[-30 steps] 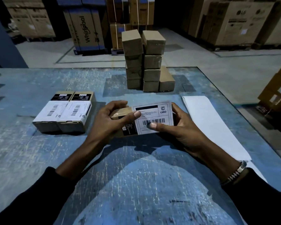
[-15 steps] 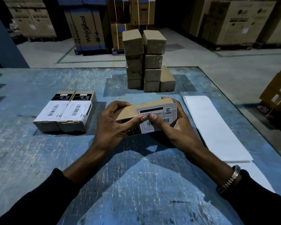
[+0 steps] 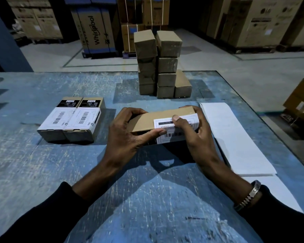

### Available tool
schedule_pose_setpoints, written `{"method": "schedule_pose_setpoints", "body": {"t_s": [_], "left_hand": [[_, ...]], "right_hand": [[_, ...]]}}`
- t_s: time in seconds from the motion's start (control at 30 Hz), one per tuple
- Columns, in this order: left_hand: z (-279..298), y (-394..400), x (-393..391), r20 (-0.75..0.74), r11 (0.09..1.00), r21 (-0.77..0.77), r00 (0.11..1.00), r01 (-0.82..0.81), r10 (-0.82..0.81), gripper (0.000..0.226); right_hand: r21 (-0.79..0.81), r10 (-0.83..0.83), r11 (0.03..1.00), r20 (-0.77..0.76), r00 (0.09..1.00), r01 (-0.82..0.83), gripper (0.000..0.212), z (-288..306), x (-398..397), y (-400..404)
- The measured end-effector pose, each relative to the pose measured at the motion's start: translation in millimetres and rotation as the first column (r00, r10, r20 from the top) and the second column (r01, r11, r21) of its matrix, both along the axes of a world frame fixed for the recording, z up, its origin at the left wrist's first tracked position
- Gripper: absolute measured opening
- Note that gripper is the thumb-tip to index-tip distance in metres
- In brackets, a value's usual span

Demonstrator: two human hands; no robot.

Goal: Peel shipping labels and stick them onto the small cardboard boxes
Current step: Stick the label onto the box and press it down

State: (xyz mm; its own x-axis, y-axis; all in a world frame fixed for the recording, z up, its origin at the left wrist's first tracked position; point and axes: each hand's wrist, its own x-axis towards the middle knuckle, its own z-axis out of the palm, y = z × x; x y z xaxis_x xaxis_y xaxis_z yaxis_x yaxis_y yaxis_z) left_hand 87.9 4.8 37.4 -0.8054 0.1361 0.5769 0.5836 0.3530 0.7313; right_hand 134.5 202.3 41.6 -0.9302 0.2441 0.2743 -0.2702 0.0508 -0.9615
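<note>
Both of my hands hold a small cardboard box [image 3: 144, 121] just above the blue table [image 3: 33, 172]. My left hand [image 3: 125, 135] grips its left end, thumb along the front edge. My right hand [image 3: 195, 135] grips the right end, with its thumb pressing on a white shipping label [image 3: 163, 124] that wraps from the box's top over its front face. Two labelled boxes [image 3: 72, 120] lie side by side to the left. A stack of several plain boxes [image 3: 160, 67] stands behind.
A long white strip of label backing paper [image 3: 235, 137] lies on the table to the right of my hands, running towards the near right edge. Large appliance cartons [image 3: 95, 28] stand on the warehouse floor beyond the table.
The box has rolled towards me, so its plain brown top now faces up and the label folds over the front edge. My right thumb has moved up onto the label's upper part.
</note>
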Motion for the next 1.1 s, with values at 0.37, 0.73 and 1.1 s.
{"method": "schedule_pose_setpoints", "body": {"t_s": [0.37, 0.73, 1.1], "left_hand": [[-4, 14, 8, 0.259, 0.997, 0.047, 0.965, -0.064, 0.049, 0.056], [-4, 18, 12, 0.383, 0.992, 0.072, 0.921, -0.101, 0.066, 0.063], [-7, 20, 13, 0.354, 0.988, 0.105, 0.933, -0.112, 0.068, 0.038]], "right_hand": [[0.165, -0.129, 0.977, -0.043, 0.991, 0.134, 0.021, -6, 0, -2], [0.141, -0.143, 0.978, -0.102, 0.984, 0.156, 0.037, -4, 5, -8], [0.192, -0.137, 0.972, 0.001, 0.991, 0.134, 0.042, -7, 0, -6]]}}
